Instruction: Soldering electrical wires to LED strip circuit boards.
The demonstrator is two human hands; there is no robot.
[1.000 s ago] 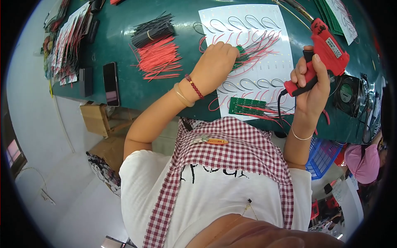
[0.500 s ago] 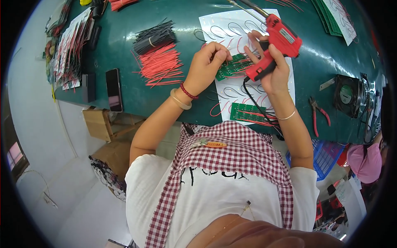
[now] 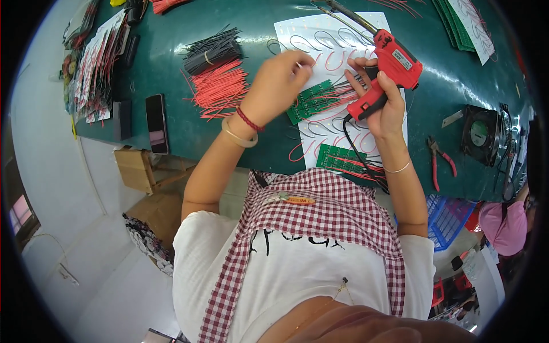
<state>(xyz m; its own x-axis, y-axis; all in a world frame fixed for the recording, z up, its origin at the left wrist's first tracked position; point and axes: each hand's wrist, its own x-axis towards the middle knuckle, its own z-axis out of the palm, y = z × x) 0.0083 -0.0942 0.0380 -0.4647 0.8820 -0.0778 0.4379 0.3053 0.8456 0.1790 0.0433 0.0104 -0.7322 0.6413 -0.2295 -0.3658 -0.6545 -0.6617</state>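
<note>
My right hand (image 3: 386, 108) is wrapped round the grip of a red and black soldering gun (image 3: 394, 60), its long metal barrel pointing to the upper left. My left hand (image 3: 279, 83) hovers by the left edge of a white sheet (image 3: 290, 27), thumb and fingertips pinched together. What they hold, if anything, is too small to make out. Just right of and below it lies a green circuit board (image 3: 313, 102) with red and black wires running toward my right hand. Nearer me is a second green circuit board (image 3: 337, 155), also wired. Looped black and red wires cover the sheet.
Left of the sheet lie bundles of black wires (image 3: 214, 50) and red wires (image 3: 220, 88). A phone (image 3: 156, 124) rests near the front edge. Pliers (image 3: 440, 163) and a black fan (image 3: 479, 134) are at right. The gun's cord (image 3: 353, 142) crosses the nearer board.
My left hand has lifted away from the circuit board and moved slightly up and left. The upper board has shifted a little left. My right hand and the soldering gun have moved slightly right.
</note>
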